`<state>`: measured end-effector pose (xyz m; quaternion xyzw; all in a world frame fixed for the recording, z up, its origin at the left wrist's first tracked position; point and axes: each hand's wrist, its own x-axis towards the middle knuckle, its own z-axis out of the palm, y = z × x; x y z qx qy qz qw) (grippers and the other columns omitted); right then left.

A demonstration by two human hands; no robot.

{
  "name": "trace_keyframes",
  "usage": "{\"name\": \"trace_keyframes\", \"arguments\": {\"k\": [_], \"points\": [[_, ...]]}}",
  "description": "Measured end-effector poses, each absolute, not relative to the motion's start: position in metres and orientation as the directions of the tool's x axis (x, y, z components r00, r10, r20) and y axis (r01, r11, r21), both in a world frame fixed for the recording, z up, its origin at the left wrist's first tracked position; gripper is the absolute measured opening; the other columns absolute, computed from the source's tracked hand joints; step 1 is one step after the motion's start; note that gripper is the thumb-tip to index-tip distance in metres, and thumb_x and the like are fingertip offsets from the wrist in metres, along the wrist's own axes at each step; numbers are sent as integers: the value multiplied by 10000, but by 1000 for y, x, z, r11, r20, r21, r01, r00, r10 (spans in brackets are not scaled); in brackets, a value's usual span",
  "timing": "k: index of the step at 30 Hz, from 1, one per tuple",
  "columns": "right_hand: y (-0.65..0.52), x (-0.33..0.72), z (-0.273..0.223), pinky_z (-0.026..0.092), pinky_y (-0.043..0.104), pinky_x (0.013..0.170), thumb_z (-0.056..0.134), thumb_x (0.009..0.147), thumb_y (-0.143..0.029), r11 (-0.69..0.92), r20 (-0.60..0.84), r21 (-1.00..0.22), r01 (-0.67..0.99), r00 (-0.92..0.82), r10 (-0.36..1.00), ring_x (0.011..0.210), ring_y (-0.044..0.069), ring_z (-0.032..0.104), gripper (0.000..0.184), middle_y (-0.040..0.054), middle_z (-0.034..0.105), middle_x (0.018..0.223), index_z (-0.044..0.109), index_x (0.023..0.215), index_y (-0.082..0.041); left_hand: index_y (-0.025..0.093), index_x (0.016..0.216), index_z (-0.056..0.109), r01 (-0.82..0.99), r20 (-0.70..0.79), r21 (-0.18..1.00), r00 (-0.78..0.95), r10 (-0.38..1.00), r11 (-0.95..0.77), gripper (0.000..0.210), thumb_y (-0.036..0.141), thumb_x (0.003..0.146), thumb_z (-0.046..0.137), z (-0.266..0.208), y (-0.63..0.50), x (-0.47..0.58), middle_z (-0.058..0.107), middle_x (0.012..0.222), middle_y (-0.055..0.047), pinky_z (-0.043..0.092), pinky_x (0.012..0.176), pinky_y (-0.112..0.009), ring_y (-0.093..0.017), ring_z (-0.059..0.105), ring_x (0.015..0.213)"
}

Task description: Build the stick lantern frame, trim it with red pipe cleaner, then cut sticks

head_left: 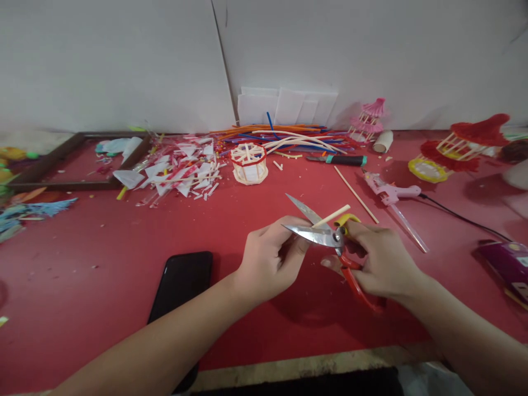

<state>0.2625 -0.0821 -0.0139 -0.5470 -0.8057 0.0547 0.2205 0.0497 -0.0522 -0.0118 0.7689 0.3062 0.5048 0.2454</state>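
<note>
My right hand (377,261) is closed around the handles of a pair of scissors (317,235), one handle red and one yellow. The blades are spread, with a pale thin stick (336,214) lying between them. My left hand (272,256) pinches the near end of that stick, close to the blade tips; the gripped end is hidden by the fingers. Beyond the hands stands a small round frame of pale sticks (249,164) with a red band near its top. Another long pale stick (355,193) lies on the red table (264,330).
A black phone (181,283) lies beside my left forearm. Paper scraps (177,165), colourful pipe cleaners (297,137) and a utility knife (342,160) lie at the back. To the right are a pink glue gun (390,192), its cord, and a red-roofed stick model (466,146).
</note>
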Motion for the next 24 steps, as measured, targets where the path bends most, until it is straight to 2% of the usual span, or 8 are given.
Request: {"name": "trace_keyframes", "arguments": {"k": [5,8,13,17,24], "points": [[-81,261,-15,295,250,490,608,791,-496,394,305,-331,857,-298,905,471,110,375,365,-52,421,607,341,745,-253,157,896,696,202,628,679,340,701,-706,149,95,893,561,-9,-50,46,767,845,-48,562,673,-158,-105,713,710],[-81,260,-15,296,256,503,593,805,-507,379,290,-359,853,-284,914,485,116,386,354,-40,441,630,355,751,-251,155,899,722,192,591,721,332,735,-666,173,98,898,558,-8,-50,46,772,840,-52,563,662,-165,-111,716,703],[-79,261,-15,301,264,521,599,801,-485,359,255,-379,853,-276,927,510,125,410,339,-32,466,657,356,766,-250,167,853,742,71,528,805,367,766,-589,194,102,900,566,-6,-48,49,779,827,-48,566,652,-184,-135,728,721],[-79,263,-16,304,256,513,623,778,-463,356,253,-380,854,-274,928,509,119,410,355,-34,475,667,338,758,-252,164,874,737,38,553,791,385,739,-611,208,78,893,547,-7,-46,47,765,777,-44,543,595,-181,-117,697,635],[-79,263,-15,316,244,499,641,760,-453,379,278,-353,856,-291,916,506,112,398,381,-37,466,664,316,752,-254,160,933,700,61,593,745,393,703,-664,227,33,856,528,-10,-45,45,756,750,-36,537,575,-175,-111,693,609]]}}
